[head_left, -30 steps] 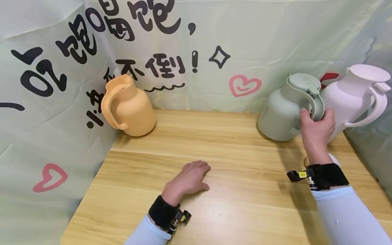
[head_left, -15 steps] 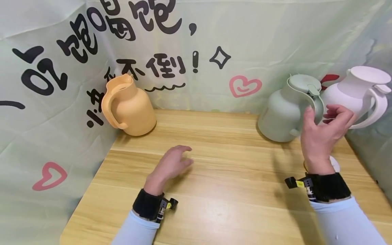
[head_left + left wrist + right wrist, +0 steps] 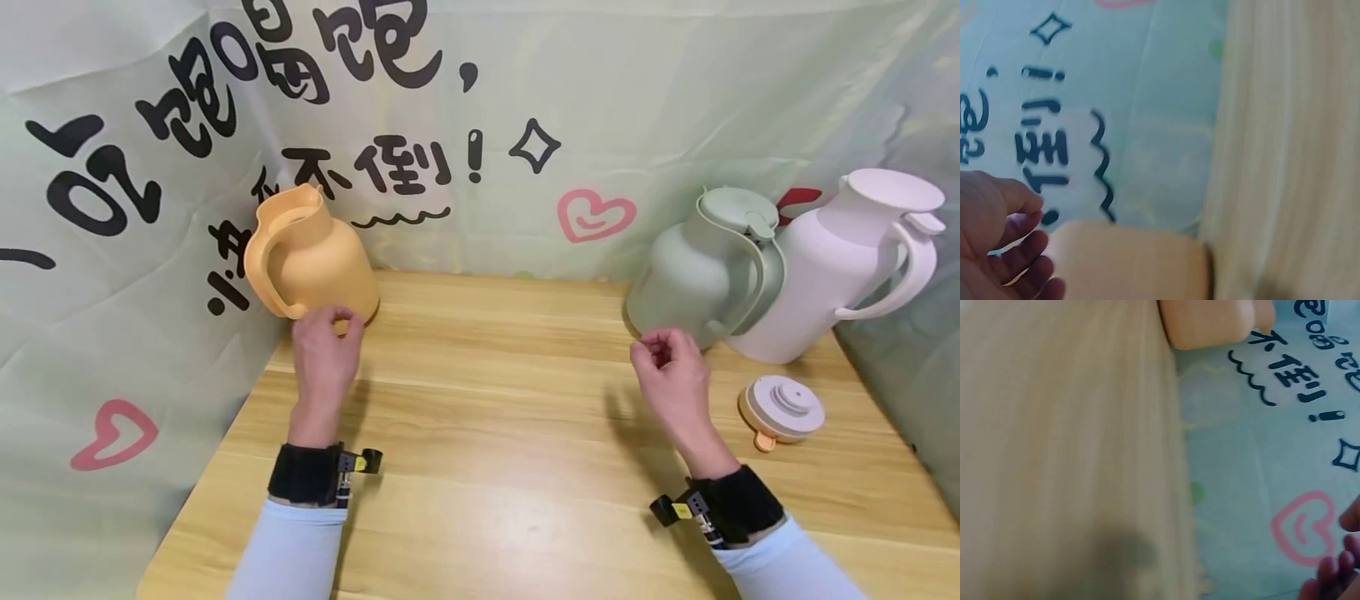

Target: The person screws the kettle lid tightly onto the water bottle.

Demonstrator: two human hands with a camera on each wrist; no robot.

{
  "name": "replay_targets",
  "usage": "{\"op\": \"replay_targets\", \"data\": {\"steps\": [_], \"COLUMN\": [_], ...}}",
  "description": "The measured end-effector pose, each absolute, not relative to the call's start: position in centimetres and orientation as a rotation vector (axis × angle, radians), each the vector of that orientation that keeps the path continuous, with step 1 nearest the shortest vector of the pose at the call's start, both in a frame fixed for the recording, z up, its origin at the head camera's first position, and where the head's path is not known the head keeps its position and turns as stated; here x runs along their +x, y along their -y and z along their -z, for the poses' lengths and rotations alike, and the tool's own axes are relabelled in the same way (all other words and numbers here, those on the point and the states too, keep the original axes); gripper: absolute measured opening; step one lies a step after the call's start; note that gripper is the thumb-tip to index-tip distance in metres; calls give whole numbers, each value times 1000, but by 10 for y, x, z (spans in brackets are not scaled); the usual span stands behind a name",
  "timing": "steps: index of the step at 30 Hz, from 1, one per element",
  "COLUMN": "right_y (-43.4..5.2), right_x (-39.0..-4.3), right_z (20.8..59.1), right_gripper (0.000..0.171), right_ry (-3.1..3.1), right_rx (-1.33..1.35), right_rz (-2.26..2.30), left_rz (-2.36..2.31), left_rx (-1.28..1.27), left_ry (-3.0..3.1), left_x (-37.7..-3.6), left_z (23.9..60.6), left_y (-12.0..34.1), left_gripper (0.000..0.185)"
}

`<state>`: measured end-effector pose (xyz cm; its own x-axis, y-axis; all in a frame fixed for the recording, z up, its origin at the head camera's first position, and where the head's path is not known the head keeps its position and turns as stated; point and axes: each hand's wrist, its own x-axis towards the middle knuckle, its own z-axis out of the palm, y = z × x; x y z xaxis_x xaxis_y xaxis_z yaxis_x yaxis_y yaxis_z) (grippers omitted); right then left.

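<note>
Standing at the table's (image 3: 525, 467) back left, the orange jug (image 3: 315, 254) has the left hand (image 3: 324, 354) just before its base, fingers loosely curled, grasping nothing. Further right, the right hand (image 3: 670, 367) hovers likewise, holding nothing, near the green jug (image 3: 693, 275); the white jug (image 3: 840, 267) and a loose lid (image 3: 782, 408) follow.
</note>
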<state>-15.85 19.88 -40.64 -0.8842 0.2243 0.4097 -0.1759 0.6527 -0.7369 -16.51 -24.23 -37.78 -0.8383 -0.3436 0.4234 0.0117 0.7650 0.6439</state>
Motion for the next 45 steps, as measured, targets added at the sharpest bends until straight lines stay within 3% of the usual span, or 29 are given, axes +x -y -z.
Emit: {"op": "replay_targets", "data": {"steps": [9, 19, 23, 27, 34, 40, 45], "right_y": [-202, -200, -201, -201, -202, -202, -201], "right_x": [-155, -149, -149, -150, -150, -149, -149], "right_z": [440, 453, 455, 458, 462, 464, 464], "right_gripper": [19, 13, 13, 14, 16, 15, 14], "right_ry": [2781, 2943, 2954, 2955, 2944, 2937, 2932], "right_rx": [8, 122, 141, 134, 134, 128, 135], "right_rz": [-1168, -1180, -1155, -1150, -1160, -1154, -1140], "left_rz": [655, 839, 977, 1162, 1331, 1641, 1551], "left_rx": [307, 567, 635, 705, 747, 644, 649], "left_ry": [2068, 2143, 2155, 2135, 2052, 1934, 1956], "left_x": [-187, -202, -208, -216, -222, -226, -225], "left_z": [348, 330, 331, 332, 330, 336, 340], "left_y": [282, 298, 304, 312, 322, 321, 314], "left_gripper": [20, 62, 71, 64, 34, 30, 30]}}
